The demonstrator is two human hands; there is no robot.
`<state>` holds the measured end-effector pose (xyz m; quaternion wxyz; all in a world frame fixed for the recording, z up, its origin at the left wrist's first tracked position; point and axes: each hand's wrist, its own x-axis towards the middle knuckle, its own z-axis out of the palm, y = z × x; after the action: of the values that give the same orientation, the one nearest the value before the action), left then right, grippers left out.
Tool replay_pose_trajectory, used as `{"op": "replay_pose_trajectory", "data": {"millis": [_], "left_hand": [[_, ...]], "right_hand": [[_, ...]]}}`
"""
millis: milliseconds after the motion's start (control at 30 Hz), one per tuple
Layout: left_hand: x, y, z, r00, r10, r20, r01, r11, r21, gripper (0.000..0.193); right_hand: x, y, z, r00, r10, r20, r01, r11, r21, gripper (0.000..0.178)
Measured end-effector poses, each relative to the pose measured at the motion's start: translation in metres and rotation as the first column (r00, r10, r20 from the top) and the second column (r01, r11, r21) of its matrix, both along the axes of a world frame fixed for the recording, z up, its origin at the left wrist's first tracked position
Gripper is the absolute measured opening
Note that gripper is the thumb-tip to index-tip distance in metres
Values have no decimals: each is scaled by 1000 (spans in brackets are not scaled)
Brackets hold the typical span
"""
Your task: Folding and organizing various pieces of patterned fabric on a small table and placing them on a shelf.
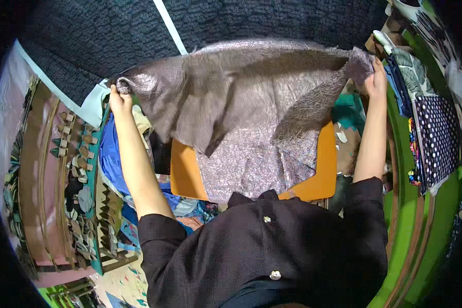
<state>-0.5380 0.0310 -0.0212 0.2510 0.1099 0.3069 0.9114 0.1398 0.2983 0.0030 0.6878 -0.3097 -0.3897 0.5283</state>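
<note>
A shiny mauve-grey crinkled fabric point(251, 108) is spread wide between my two hands. Its upper edge runs nearly straight across, and loose folds droop from it. My left hand point(120, 102) pinches a bunched corner on the left. At the opposite end, my right hand point(376, 79) grips another gathered corner. The lower part of the cloth rests over an orange chair point(319, 164), whose sides show past the fabric. Both arms are stretched forward and apart.
Dark textured cloth point(272, 20) with a pale strip point(170, 26) covers the far side. At left, a rack point(95, 174) holds rows of small items. A blue cloth point(112, 154) hangs near my left forearm. Folded fabrics, including a polka-dot one point(437, 138), hang at right.
</note>
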Motion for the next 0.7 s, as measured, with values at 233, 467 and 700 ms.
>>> {"op": "replay_pose_trajectory", "data": {"millis": [233, 467, 700], "left_hand": [[141, -2, -58, 974, -189, -123, 110, 874, -474, 23], [245, -45, -151, 896, -405, 181, 437, 731, -525, 13], [322, -57, -101, 791, -534, -299, 223, 706, -672, 23]], "right_hand": [[-11, -61, -79, 940, 41, 340, 2, 992, -124, 33], [-99, -178, -123, 748, 346, 566, -169, 924, -343, 20], [-156, -238, -85, 487, 872, 48, -789, 463, -404, 44]]}}
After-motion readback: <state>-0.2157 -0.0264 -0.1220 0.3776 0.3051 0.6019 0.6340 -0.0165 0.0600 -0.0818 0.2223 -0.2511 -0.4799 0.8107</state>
